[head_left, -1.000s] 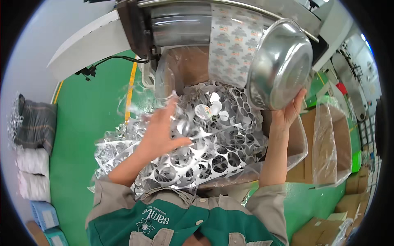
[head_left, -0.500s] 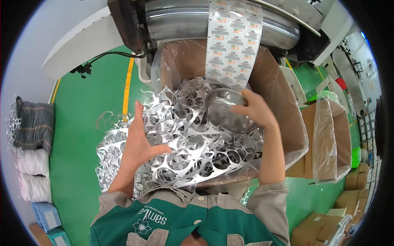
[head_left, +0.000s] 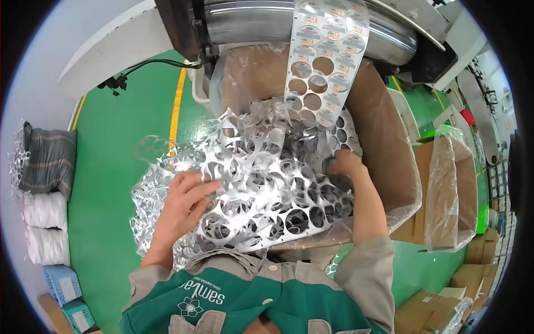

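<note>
A heap of silvery scrap sheeting (head_left: pixel 258 183), punched full of round holes, spills over the near and left sides of a lined cardboard box (head_left: pixel 384 133). My left hand (head_left: pixel 181 206) lies against the left part of this web, its fingers bent but apart. On the right, inside the box, my right hand (head_left: pixel 347 164) reaches down with curled fingers. Its fingertips are partly hidden among dark, shiny scrap, and the metal bowl cannot be made out there. Above the heap hangs a printed label strip (head_left: pixel 328 50), with round holes in its lower part.
A steel roller (head_left: pixel 250 22) spans the machine above the box. Another lined carton (head_left: pixel 442 189) stands to the right, with more flattened cardboard (head_left: pixel 428 312) below it. Bundled sacks (head_left: pixel 47 161) and folded blue packs (head_left: pixel 61 281) lie along the left wall.
My right hand has gone down into the box, and the metal bowl it held is out of sight. My left hand's fingers have bent onto the web. Holes now show in the hanging strip.
</note>
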The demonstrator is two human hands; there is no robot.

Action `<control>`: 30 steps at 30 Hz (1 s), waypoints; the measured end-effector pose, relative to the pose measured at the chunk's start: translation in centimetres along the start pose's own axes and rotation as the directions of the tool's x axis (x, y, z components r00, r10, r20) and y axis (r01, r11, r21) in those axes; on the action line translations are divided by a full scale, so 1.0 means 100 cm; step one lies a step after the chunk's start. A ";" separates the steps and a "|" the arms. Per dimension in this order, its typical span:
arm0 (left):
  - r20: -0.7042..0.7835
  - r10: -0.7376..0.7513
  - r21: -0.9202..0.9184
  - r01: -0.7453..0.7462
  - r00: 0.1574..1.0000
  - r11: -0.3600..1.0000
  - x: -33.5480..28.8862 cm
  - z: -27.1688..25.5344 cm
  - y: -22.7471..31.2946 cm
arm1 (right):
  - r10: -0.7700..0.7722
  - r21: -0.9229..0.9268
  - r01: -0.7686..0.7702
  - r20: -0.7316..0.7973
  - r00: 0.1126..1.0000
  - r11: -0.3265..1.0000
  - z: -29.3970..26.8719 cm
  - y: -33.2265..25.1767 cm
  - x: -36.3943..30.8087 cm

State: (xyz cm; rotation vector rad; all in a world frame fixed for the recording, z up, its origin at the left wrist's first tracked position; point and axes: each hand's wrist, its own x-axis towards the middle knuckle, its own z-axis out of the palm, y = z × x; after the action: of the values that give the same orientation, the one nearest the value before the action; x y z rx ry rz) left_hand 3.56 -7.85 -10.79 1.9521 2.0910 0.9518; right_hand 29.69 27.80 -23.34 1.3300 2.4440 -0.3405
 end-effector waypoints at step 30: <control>0.447 0.220 0.057 -0.273 0.867 0.960 0.036 0.009 0.047 | 0.118 0.563 0.625 -0.685 0.719 -0.540 -0.141 -0.027 -0.106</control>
State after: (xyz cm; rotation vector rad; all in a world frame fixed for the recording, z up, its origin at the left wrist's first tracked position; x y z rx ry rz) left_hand 7.44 -4.36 -7.95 2.2736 1.7052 0.3660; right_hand 30.26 23.32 -6.08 0.5433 2.2662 -3.6045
